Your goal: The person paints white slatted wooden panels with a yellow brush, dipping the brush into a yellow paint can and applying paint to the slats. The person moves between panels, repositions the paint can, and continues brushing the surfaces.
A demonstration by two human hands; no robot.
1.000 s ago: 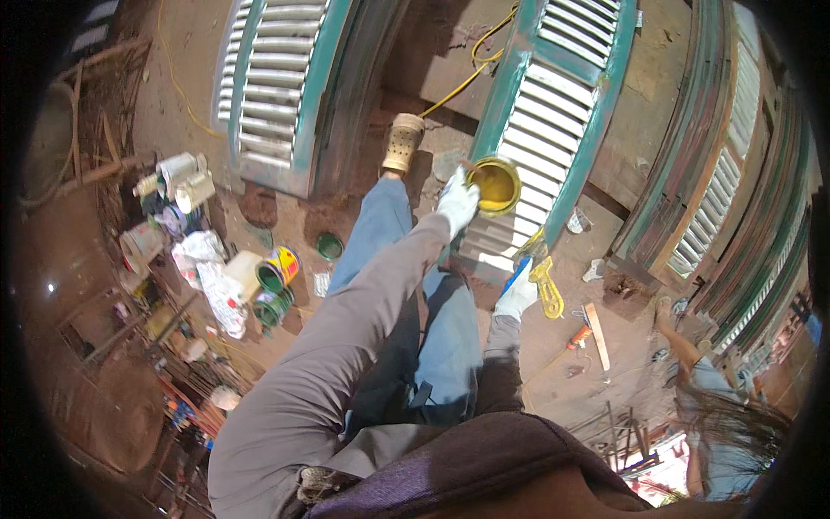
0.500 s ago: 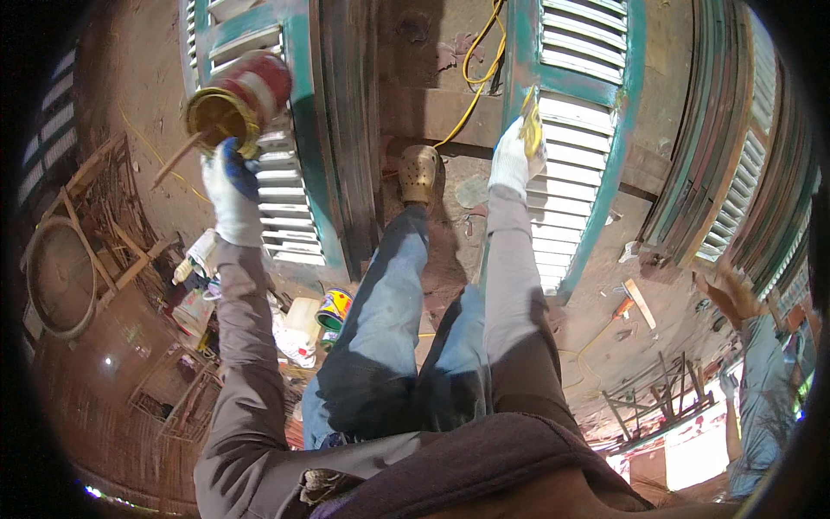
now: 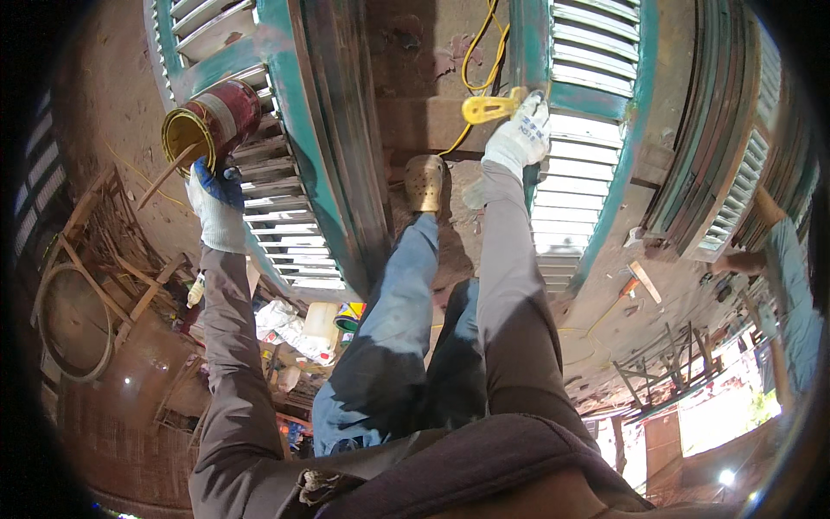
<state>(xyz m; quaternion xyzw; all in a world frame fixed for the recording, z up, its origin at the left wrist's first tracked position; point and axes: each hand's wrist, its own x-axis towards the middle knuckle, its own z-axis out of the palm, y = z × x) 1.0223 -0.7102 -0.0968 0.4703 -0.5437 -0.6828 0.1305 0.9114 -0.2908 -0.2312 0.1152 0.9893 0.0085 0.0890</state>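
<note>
My left hand (image 3: 216,192), in a white glove with a blue palm, grips a red paint can (image 3: 230,111). The can is tilted, its yellowish mouth facing me, and a wooden stick (image 3: 164,179) pokes out of it. Behind the can stands a green louvred shutter (image 3: 290,86) with white slats. My right hand (image 3: 519,138), also gloved, is closed on a paintbrush (image 3: 489,108); its yellow handle points left and its bristles are hidden. That hand is at the left edge of a second green shutter (image 3: 628,104), also with white slats.
A yellow cord (image 3: 471,73) lies between the shutters, near my clog (image 3: 424,183). More shutters (image 3: 692,173) lean at the right, near another person's sleeve (image 3: 791,294). Paint tins (image 3: 349,317), a jug (image 3: 322,320) and scrap wood lie at the lower left.
My right hand has turned, swinging the brush handle out to the left. My left hand and the can have shifted slightly left and down. The other person's arm has moved.
</note>
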